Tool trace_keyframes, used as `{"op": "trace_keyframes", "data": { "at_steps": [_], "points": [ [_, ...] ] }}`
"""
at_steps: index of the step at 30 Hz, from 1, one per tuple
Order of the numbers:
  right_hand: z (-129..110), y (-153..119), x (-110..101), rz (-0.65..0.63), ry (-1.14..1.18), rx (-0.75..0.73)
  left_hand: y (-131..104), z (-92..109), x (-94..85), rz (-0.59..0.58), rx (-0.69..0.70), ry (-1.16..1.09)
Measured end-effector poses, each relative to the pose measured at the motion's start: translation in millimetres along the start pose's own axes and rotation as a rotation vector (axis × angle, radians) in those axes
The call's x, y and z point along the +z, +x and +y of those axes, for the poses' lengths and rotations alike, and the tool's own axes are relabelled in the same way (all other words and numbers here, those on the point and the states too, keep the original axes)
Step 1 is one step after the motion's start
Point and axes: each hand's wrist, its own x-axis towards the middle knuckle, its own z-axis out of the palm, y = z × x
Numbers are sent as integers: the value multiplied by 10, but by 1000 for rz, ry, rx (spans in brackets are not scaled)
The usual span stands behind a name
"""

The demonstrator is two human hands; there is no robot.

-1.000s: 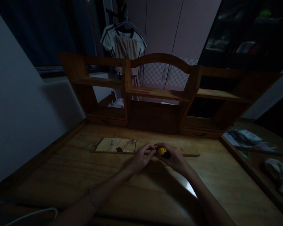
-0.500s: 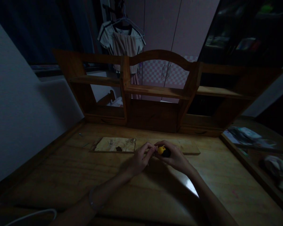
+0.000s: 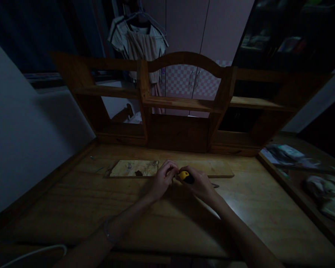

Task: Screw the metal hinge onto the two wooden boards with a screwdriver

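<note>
My right hand [image 3: 200, 182] is closed around a yellow-and-black handheld tool [image 3: 186, 176]; its exact kind is hard to make out in the dim light. My left hand [image 3: 165, 178] pinches with thumb and forefinger right at the yellow end, and what lies between those fingertips is too small to name. Both hands meet just over the front edge of a long wooden board [image 3: 219, 168], whose left part has a pale, stained, peeling surface [image 3: 134, 168]. A thin dark metal piece [image 3: 215, 185] shows beside my right hand; whether it belongs to the tool, I cannot tell.
The board lies on a wooden desk [image 3: 106, 208] with a shelf unit [image 3: 181, 105] along its back. A small metal item [image 3: 92, 157] sits at the far left. Papers [image 3: 287, 152] and cloth [image 3: 332, 193] lie on the right. A white cable [image 3: 36, 251] curves at lower left.
The view has shifted slightly. Both hands remain together at the tool, whose yellow end has turned a little. The thin metal piece beside my right hand has come into view.
</note>
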Motion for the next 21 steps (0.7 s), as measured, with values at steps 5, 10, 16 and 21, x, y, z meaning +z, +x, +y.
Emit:
{"op": "trace_keyframes", "data": {
  "at_steps": [5, 10, 16, 21],
  "points": [
    [18, -28, 51, 5, -55, -22, 20, -28, -17, -9, -25, -49],
    [49, -53, 87, 47, -81, -43, 53, -83, -34, -91, -142, -143],
    [94, -71, 70, 76, -146, -116, 141, -170, -170, -159, -271, -233],
    [158, -103, 25, 38, -257, -257, 211, -154, -350, -324, -289, -163]
  ]
}}
